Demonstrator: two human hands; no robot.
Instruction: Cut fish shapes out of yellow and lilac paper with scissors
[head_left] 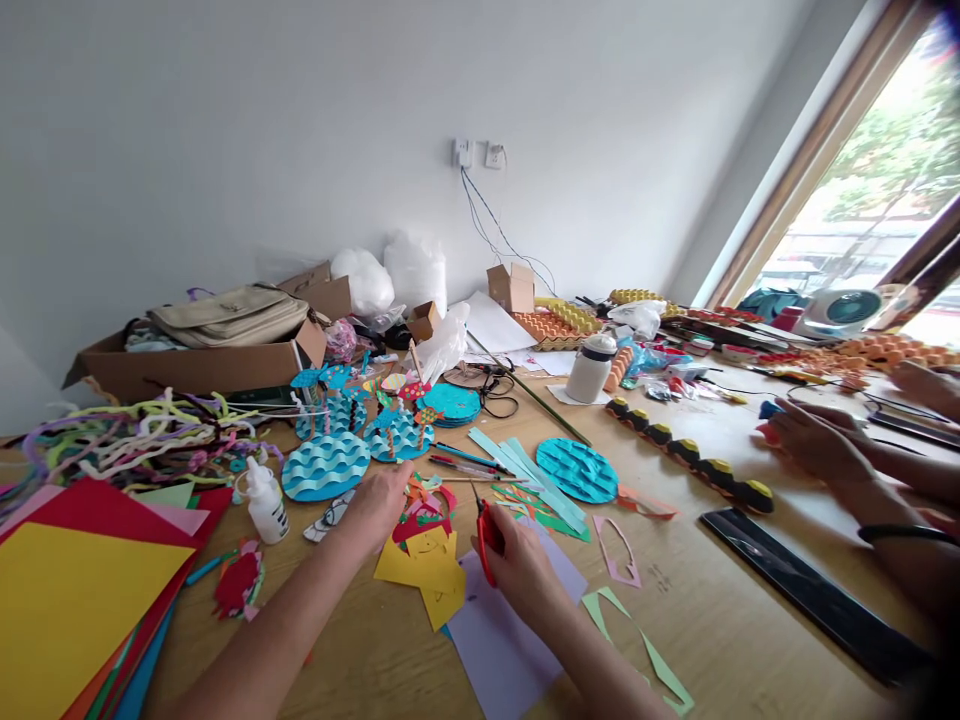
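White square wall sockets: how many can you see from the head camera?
2. The left white square socket and the right white square socket sit side by side on the pale grey wall. Any lower down could be hidden.

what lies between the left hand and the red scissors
In the head view, coloured paper scraps lie between the left hand and the red scissors, red and yellow among them.

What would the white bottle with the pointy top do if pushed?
The white bottle might tip if pushed high up, being taller than wide. Once down, it could roll, since its sides look round. Its smooth-looking surface may feel slippery.
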